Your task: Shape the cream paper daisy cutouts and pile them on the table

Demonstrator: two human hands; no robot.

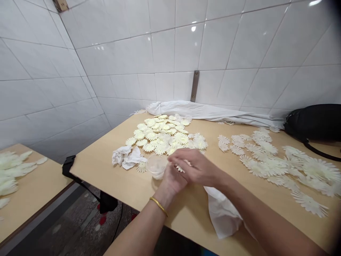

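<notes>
My left hand (pixel 174 180), with a gold bangle at the wrist, is turned palm up over the table. A pale cream flower cutout (pixel 183 166) with narrow petals shows between my two hands and appears held by the left one, whose fingers are largely hidden. Over it, my right hand (pixel 196 166) is closed, its fingertips pressed together above the left hand; what they grip is hidden. A small clear plastic cup (pixel 156 164) stands right beside my left hand, and I cannot tell whether they touch.
Cream flower cutouts (pixel 160 133) are heaped behind the cup, and paler ones (pixel 266 160) spread to the right. Crumpled white paper (pixel 128 157), a white sheet (pixel 223 213), a rolled cloth (pixel 191 109) and a black bag (pixel 317 122) lie on the table (pixel 106 174). A second table (pixel 37 188) stands left.
</notes>
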